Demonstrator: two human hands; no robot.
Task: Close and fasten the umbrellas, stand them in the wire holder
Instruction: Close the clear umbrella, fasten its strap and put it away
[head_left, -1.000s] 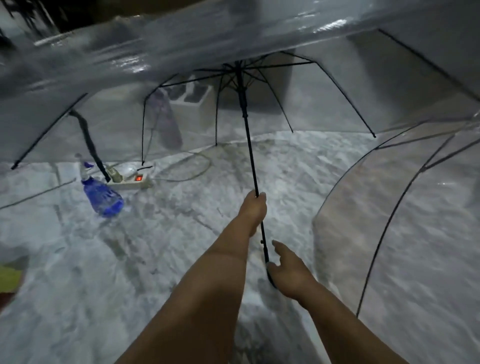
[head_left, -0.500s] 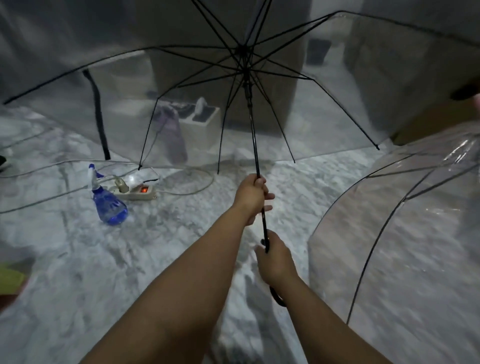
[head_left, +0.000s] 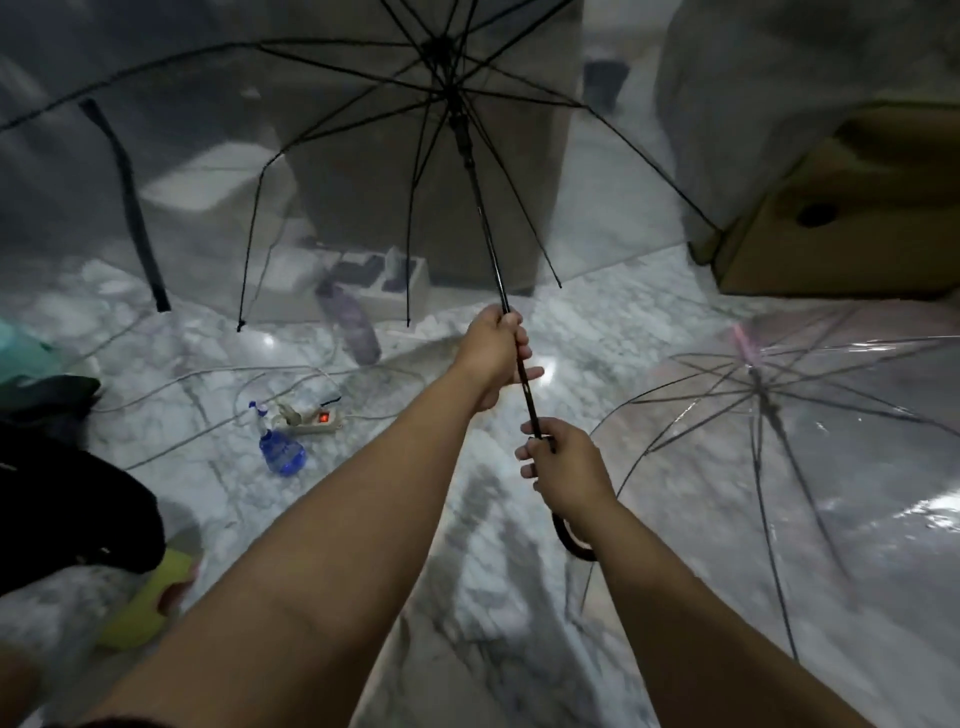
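I hold an open clear umbrella with black ribs (head_left: 363, 130) up in front of me, its canopy spread across the top of the view. My left hand (head_left: 493, 353) grips its black shaft (head_left: 485, 228) about halfway up. My right hand (head_left: 566, 467) grips the shaft just above the curved black handle (head_left: 571, 543). A second clear umbrella (head_left: 779, 441) lies open on the floor at the right, its tip pink. No wire holder is in view.
The floor is white marble (head_left: 467, 597). A blue spray bottle (head_left: 280, 447) and a white power strip (head_left: 317, 422) with cables lie left of centre. A cardboard box (head_left: 857, 218) stands at the right, a grey cabinet (head_left: 415, 208) behind the canopy, dark fabric (head_left: 62, 499) at the left.
The umbrella has been lifted and tilted up. My right hand closed round the shaft above the handle, and the view has swung so the second umbrella's hub shows.
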